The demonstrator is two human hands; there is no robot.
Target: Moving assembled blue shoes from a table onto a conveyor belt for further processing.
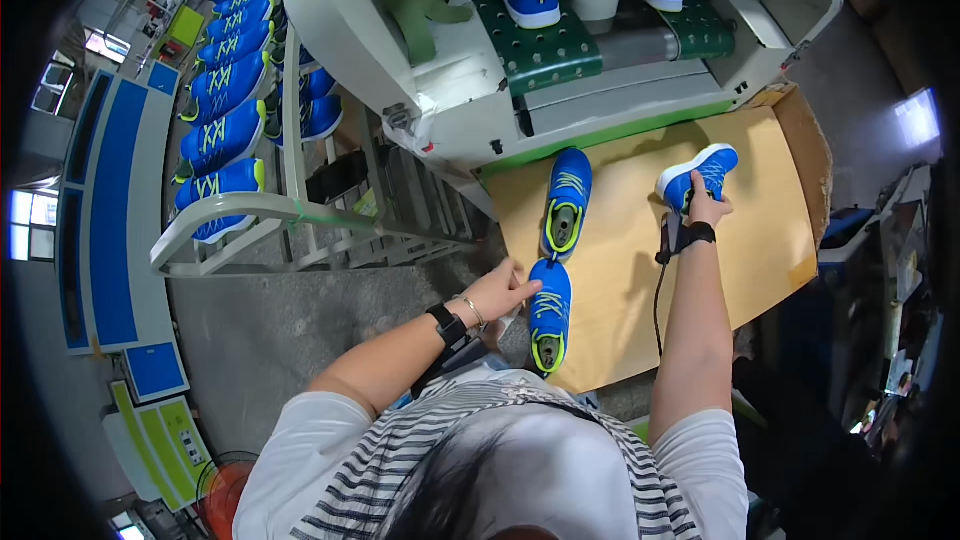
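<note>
On the right of the cardboard-covered surface, my right hand [708,208] grips a blue sneaker [714,172] with a white sole, its fingers closed round one end. The shoe is tilted, with its sole edge toward the machine. My left hand [503,290] is beside a second blue sneaker [549,302] lying near my body; the thumb reaches its edge and the fingers look loosely apart, partly hidden. Just beyond it lies a third blue sneaker [567,202] with lime lining and laces, nearly end to end with the nearer one. Dark bands circle both wrists.
Brown cardboard [640,290] covers the work surface, with a raised flap at the right. Behind it stands a machine with a green perforated belt [545,52] carrying more sneakers. A metal rack [240,208] at the left holds several blue sneakers. A thin cable hangs by my right wrist.
</note>
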